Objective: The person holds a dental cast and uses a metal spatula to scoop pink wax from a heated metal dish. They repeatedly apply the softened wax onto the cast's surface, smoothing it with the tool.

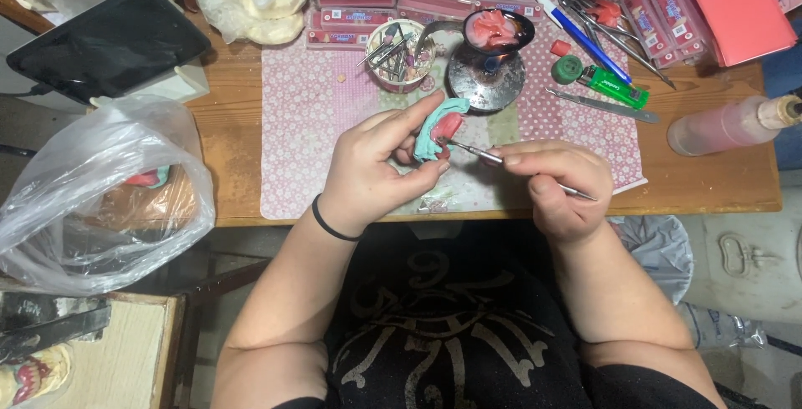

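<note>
Here left hand [372, 167] holds teal mould [434, 129], right hand [560, 183] a steel pick [501, 160]

A clear crumpled plastic bag [92, 183] sits left of the wooden table [230, 125]. On the pink patterned mat [309, 125] stand a small round tin of metal tools [399, 54] and a lit metal burner [486, 75]. A pink-filled plastic bottle [731, 123] lies at the right, near a green lighter [614, 87].

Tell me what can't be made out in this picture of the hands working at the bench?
- Head view: most of the teal dental model is covered by the left hand.
- The metal tool has its middle wrapped in the right hand; its tip is too small to read.
- The clear plastic bag blurs whatever lies inside.
- The pink folder is cut off by the top edge.
</note>
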